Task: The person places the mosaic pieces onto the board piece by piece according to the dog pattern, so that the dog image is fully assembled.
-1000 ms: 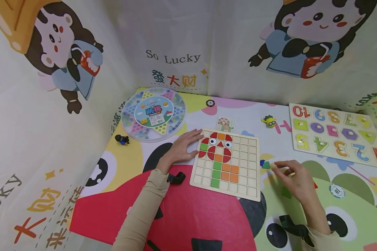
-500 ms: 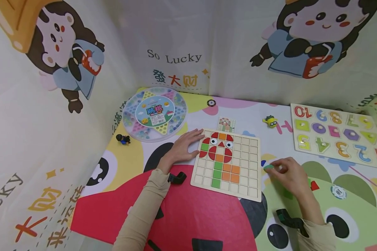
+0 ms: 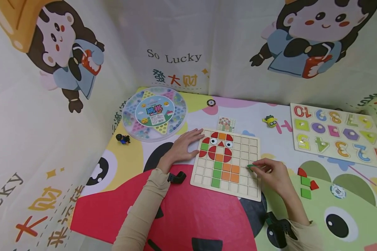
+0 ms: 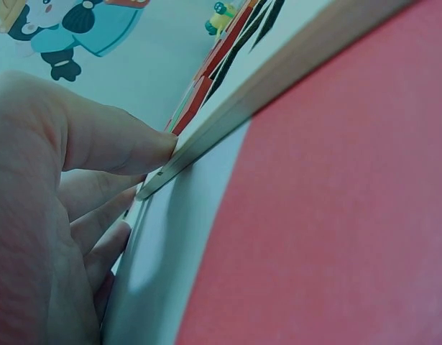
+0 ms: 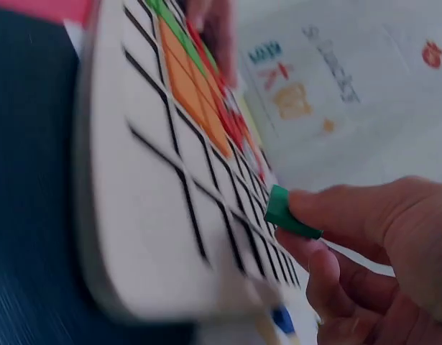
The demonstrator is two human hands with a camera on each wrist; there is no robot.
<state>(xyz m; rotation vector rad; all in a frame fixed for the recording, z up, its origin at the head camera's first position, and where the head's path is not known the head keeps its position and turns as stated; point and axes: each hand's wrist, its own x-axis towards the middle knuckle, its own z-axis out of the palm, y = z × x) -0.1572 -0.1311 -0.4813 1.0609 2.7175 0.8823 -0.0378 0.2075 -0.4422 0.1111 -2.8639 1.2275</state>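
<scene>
A square wooden grid board [image 3: 248,181] lies on the table, partly filled with red, green and orange tiles that include two eye tiles [image 3: 229,144]. My left hand [image 3: 183,146] rests at its left edge, thumb on the rim in the left wrist view, fingers fairly straight. Over the board's right side, my right hand [image 3: 271,174] pinches a small green tile [image 5: 291,214] between thumb and fingertips. That tile is above the grid squares, tilted. A small picture card [image 3: 226,124] lies just beyond the board.
Right of the board lie green tiles [image 3: 305,193], red tiles [image 3: 302,172] and a poker chip [image 3: 337,191]. A number puzzle board [image 3: 340,136] sits at the far right, a round marble game [image 3: 154,115] at the back left. Toy figures [image 3: 270,121] stand about.
My right hand has picked up the green tile from beside the board and carried it left over the board's right edge. My left hand has stayed in place.
</scene>
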